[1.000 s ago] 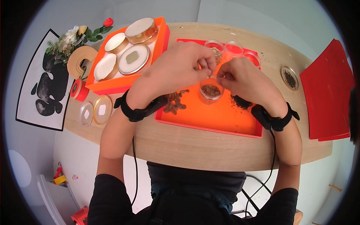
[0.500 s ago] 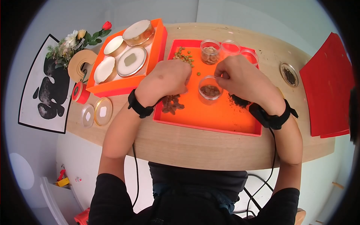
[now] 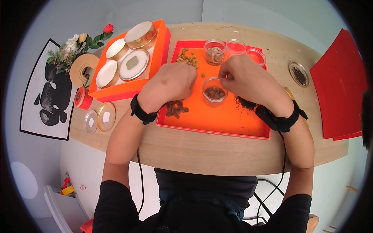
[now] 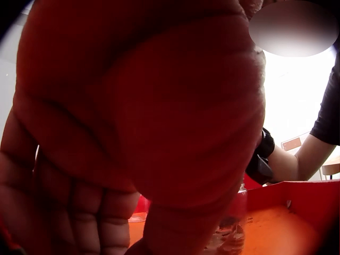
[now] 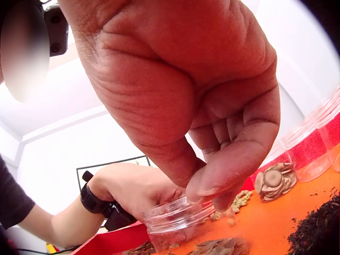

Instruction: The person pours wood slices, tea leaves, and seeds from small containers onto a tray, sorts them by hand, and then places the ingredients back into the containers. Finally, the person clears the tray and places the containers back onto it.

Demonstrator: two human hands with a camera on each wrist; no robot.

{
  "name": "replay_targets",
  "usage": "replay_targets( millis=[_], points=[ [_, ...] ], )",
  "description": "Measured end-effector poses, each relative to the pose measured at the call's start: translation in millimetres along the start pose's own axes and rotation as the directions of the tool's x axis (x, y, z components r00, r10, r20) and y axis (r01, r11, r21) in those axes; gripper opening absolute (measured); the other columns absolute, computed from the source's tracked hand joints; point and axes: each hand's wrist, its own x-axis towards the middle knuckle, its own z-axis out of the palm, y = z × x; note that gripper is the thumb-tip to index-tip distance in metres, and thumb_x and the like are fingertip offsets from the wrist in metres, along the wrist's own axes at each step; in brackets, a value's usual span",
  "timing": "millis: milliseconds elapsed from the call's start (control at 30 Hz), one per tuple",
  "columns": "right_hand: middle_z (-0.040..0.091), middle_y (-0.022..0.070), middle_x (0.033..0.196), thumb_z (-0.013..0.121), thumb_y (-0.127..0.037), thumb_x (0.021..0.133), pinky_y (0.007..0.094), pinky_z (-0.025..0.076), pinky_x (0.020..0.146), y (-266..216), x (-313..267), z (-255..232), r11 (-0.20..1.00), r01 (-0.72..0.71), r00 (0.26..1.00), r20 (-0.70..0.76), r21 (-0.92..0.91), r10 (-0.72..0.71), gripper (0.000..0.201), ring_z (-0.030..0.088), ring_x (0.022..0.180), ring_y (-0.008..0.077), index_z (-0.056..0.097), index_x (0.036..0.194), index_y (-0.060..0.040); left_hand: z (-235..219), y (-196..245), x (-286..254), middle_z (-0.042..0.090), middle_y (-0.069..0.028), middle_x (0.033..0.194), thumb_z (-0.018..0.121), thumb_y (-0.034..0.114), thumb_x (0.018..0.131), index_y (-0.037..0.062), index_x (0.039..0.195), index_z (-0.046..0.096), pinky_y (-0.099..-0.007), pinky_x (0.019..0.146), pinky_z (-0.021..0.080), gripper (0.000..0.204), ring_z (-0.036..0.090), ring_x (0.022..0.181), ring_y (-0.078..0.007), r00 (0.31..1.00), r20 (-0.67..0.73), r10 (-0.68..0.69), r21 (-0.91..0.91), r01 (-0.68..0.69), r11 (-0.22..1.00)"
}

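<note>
A clear plastic jar (image 3: 215, 92) with brown pieces inside stands on the orange tray (image 3: 217, 120). My right hand (image 3: 248, 73) pinches its rim on the right side, thumb and forefinger meeting there in the right wrist view. My left hand (image 3: 168, 83) reaches down over the tray's left part, beside a heap of dark brown dried pieces (image 3: 176, 109). Its fingertips are hidden in the head view, and I cannot tell whether they hold a piece. Small green pods (image 3: 187, 59) lie beyond the left hand. A dark crumbly heap (image 3: 245, 103) lies below the right hand.
Behind the jar stand a jar of pale round slices (image 3: 215, 56) and two more clear jars (image 3: 236, 46). An orange box (image 3: 132, 83) of round containers stands left. Two lids (image 3: 106, 117) lie near it. At right are a dish of dark bits (image 3: 298, 73) and red sheets (image 3: 338, 93).
My left hand has moved from above the jar, left and down to the brown heap, uncovering the green pods and the jar of slices. My right hand has stayed at the jar's rim.
</note>
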Motion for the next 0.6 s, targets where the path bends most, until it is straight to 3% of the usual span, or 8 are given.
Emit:
replay_targets(
  millis=[167, 200, 267, 367, 467, 500, 567, 600],
  points=[
    [0.069, 0.0322, 0.081, 0.068, 0.003, 0.085, 0.0521, 0.056, 0.07, -1.2, 1.5, -1.7, 1.0, -0.016, 1.0, 0.016, -0.012, 0.016, 0.01, 0.071, 0.078, 0.047, 0.072, 0.084, 0.0124, -25.8, 4.3, 2.9, 0.078, -0.0147, 0.088, 0.078, 0.007, 0.086, -0.0011, 0.093, 0.077, -0.0413, 0.075, 0.059, 0.011, 0.075, 0.081, -0.0303, 0.996, -0.084, -0.03, -0.067, 0.024, 0.997],
    [0.072, 0.027, 0.08, 0.071, -0.001, 0.088, 0.0468, 0.057, 0.07, 0.5, 2.6, -2.1, 0.998, -0.022, 0.999, 0.04, -0.053, 0.024, 0.014, 0.072, 0.075, 0.039, 0.076, 0.09, 0.011, -29.8, 6.3, 1.8, 0.078, -0.0147, 0.088, 0.078, 0.007, 0.086, -0.0011, 0.093, 0.077, -0.0413, 0.075, 0.059, 0.011, 0.075, 0.081, -0.0303, 0.996, -0.083, -0.03, -0.068, 0.024, 0.997],
    [0.075, 0.0218, 0.08, 0.074, -0.006, 0.092, 0.0415, 0.058, 0.069, 2.0, 2.3, -2.4, 0.995, -0.026, 0.997, 0.066, -0.094, 0.032, 0.017, 0.074, 0.072, 0.0311, 0.08, 0.097, 0.0095, -35.7, 10.4, -2.3, 0.077, -0.0126, 0.085, 0.079, 0.008, 0.09, -0.0026, 0.096, 0.077, -0.0358, 0.073, 0.059, 0.013, 0.073, 0.076, -0.0236, 0.966, -0.259, -0.014, -0.415, -0.098, 0.905],
    [0.075, 0.0216, 0.08, 0.074, -0.007, 0.093, 0.0415, 0.058, 0.069, 0.5, 2.5, -2.5, 0.998, -0.01, 0.999, 0.049, -0.056, 0.013, 0.018, 0.074, 0.073, 0.0309, 0.08, 0.099, 0.0095, -40.0, 21.8, -6.5, 0.074, -0.0099, 0.082, 0.081, 0.01, 0.092, -0.0038, 0.097, 0.077, -0.0319, 0.074, 0.058, 0.015, 0.071, 0.076, -0.0189, 0.978, -0.206, 0.045, -0.604, -0.163, 0.78],
    [0.075, 0.0216, 0.081, 0.073, -0.007, 0.094, 0.0413, 0.058, 0.069, -3.7, 1.9, -3.4, 0.996, -0.074, 0.992, 0.1, -0.04, 0.077, 0.019, 0.074, 0.073, 0.0303, 0.08, 0.101, 0.0094, -40.4, 20.7, -9.4, 0.077, -0.0126, 0.084, 0.081, 0.01, 0.09, -0.0023, 0.099, 0.078, -0.0357, 0.074, 0.059, 0.015, 0.074, 0.076, -0.0233, 0.992, -0.121, 0.025, -0.533, -0.086, 0.842],
    [0.074, 0.0258, 0.081, 0.071, -0.003, 0.091, 0.0451, 0.058, 0.069, -4.0, 1.1, -1.8, 0.998, -0.065, 0.996, 0.068, -0.02, 0.066, 0.016, 0.073, 0.074, 0.0366, 0.078, 0.095, 0.0104, -38.5, 17.4, -9.3, 0.077, -0.0126, 0.084, 0.081, 0.01, 0.09, -0.0023, 0.099, 0.078, -0.0357, 0.074, 0.059, 0.015, 0.074, 0.076, -0.0233, 0.993, -0.119, 0.025, -0.533, -0.085, 0.842],
    [0.072, 0.0301, 0.081, 0.069, 0.001, 0.087, 0.0489, 0.058, 0.069, -3.6, 1.0, -2.1, 0.998, -0.056, 0.998, 0.031, -0.002, 0.056, 0.013, 0.073, 0.075, 0.0428, 0.076, 0.088, 0.0113, -30.6, 5.6, -8.1, 0.078, -0.015, 0.089, 0.083, 0.011, 0.087, 0.0004, 0.1, 0.078, -0.0404, 0.077, 0.06, 0.018, 0.076, 0.085, -0.0295, 0.993, -0.118, -0.01, -0.164, -0.01, 0.986],
    [0.074, 0.0256, 0.081, 0.071, -0.003, 0.091, 0.0449, 0.058, 0.069, -2.9, 1.7, -2.9, 0.997, -0.064, 0.996, 0.056, -0.038, 0.066, 0.016, 0.074, 0.074, 0.0362, 0.078, 0.095, 0.0104, -25.5, 2.3, -9.6, 0.078, -0.015, 0.089, 0.083, 0.011, 0.087, 0.0004, 0.1, 0.078, -0.0404, 0.077, 0.06, 0.018, 0.076, 0.085, -0.0295, 0.993, -0.118, -0.009, -0.163, -0.01, 0.987]
  ],
)
